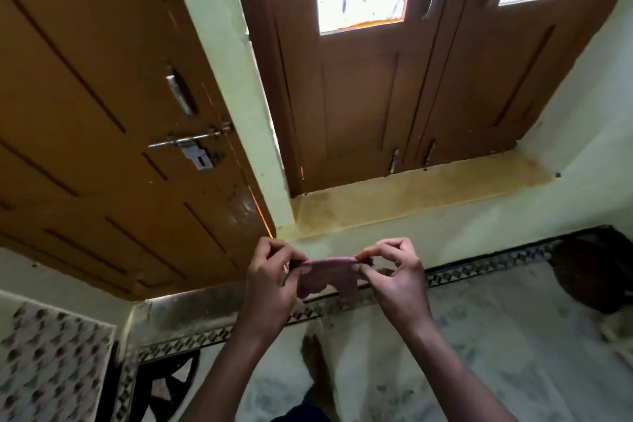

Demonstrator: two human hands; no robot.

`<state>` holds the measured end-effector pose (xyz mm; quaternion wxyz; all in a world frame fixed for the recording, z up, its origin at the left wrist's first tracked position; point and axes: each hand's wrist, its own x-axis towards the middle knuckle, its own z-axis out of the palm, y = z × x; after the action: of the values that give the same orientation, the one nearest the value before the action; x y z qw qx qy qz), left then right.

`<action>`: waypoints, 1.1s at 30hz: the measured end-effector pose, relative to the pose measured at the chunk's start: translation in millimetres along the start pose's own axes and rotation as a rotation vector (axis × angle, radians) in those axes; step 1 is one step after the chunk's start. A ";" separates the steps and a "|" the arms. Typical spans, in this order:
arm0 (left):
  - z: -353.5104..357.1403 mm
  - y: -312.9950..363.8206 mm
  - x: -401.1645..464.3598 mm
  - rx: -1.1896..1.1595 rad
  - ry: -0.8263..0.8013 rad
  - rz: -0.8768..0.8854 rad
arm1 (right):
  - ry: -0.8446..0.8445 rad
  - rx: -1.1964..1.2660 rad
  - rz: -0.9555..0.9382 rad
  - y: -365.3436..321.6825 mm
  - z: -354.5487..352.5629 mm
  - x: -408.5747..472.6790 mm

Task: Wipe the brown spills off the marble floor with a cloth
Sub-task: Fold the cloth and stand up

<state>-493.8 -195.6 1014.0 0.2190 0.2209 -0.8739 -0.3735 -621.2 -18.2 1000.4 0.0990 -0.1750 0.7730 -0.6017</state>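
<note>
Cloth: you hold the small pinkish cloth [327, 276] up in the air, in front of the wall below the window sill [421, 195], well above the floor.
Left hand: your left hand [270, 279] pinches the left top corner of the cloth between thumb and curled fingers.
Right hand: your right hand [397, 279] pinches the right top corner in the same way, so the top edge is stretched between both hands and the rest hangs down.
Floor: the marble floor [479, 336] lies near you on the right, pale with grey veins and a patterned border along the far wall.
Spills: one brown streak [313, 349] shows on the floor just under your arms; I judge it is a spill, but the picture is blurred there.
Progress: the wiping seems not started, because the cloth does not touch the floor and the streak is there.
What is left: you must bring the cloth down, rub the brown marks, and check the floor for others.
Surroundings: a brown door [113, 134] stands at far left.
</note>
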 end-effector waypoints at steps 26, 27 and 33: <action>154.6 -148.3 220.7 -0.195 -0.176 -0.381 | -0.517 -0.145 0.354 142.8 69.3 304.4; 160.0 -148.8 222.8 -0.183 -0.168 -0.399 | -0.539 -0.177 0.350 150.4 72.2 309.5; 187.6 -177.1 256.3 -0.106 0.010 -0.473 | -0.570 -0.186 0.301 178.4 109.1 356.9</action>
<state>-763.8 -342.6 819.7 0.1409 0.4093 -0.7761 -0.4586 -936.5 -216.8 820.9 0.3828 -0.2284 0.7828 -0.4341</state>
